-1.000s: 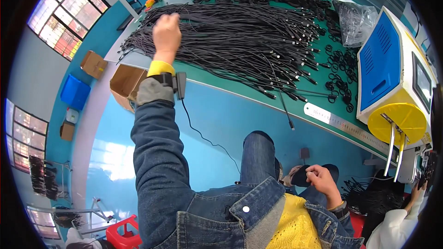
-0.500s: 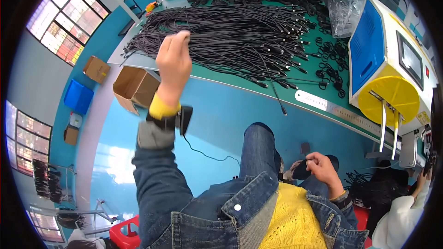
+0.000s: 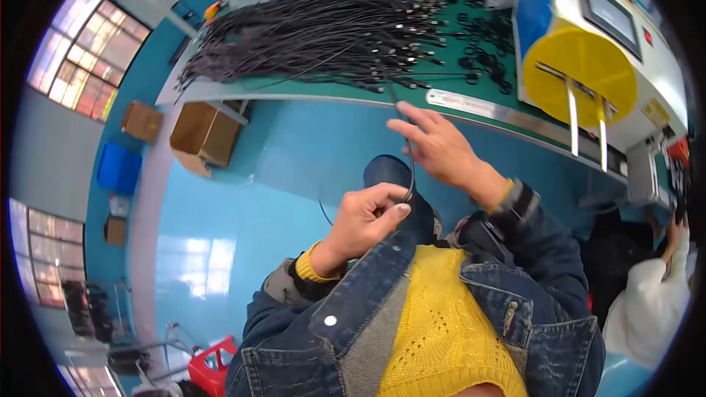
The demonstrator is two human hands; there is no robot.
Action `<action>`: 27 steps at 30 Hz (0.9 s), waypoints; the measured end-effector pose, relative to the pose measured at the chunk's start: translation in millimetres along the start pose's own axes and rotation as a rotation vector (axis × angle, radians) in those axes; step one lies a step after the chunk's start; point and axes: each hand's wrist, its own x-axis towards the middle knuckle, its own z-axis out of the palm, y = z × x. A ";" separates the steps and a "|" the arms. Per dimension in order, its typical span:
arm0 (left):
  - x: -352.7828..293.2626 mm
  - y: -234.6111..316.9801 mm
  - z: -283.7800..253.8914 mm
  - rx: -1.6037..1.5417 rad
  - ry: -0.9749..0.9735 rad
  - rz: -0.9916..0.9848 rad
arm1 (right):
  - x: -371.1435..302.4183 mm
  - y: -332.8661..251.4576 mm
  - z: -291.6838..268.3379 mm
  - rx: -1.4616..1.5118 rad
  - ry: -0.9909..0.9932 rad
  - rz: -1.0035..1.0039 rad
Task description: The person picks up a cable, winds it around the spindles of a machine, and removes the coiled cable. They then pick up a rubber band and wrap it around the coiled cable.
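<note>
Pinched between the thumb and fingers of my left hand (image 3: 365,222) is a thin black cable (image 3: 412,173), held in front of my body. From there it bends upward past my right hand to the table's front edge. A thin loop hangs on the other side of my left hand. My right hand (image 3: 443,151) is beside the upper stretch of the cable, fingers apart and slightly blurred; whether they touch it is hard to see. Beyond my hands, a large pile of black cables (image 3: 294,37) with connector ends lies on the green table (image 3: 353,97).
A metal ruler (image 3: 471,105) lies along the table's front edge. On the right stands a white and blue machine with a yellow disc (image 3: 581,66) and two prongs. Coiled black cables (image 3: 482,48) lie near it. An opened cardboard box (image 3: 202,136) is on the left. Another person's white sleeve (image 3: 640,301) shows at right.
My left hand has come down from above the cable pile to my lap, now with a cable. My right hand has risen toward the table edge. The view has shifted.
</note>
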 end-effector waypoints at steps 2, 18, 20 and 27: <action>14.6 -34.4 -2.1 -0.362 -0.269 -0.156 | 0.6 16.3 10.5 0.131 -0.055 -0.009; 207.4 34.9 -55.7 -0.616 -0.340 -0.041 | -40.7 -19.0 -14.2 0.011 0.220 -0.232; 184.6 48.0 -52.4 -0.098 -0.185 0.060 | -40.9 -18.1 -37.7 -0.039 0.384 -0.154; 116.5 53.7 -3.1 0.098 -0.463 0.200 | -60.7 -24.2 -104.4 -0.382 0.535 0.089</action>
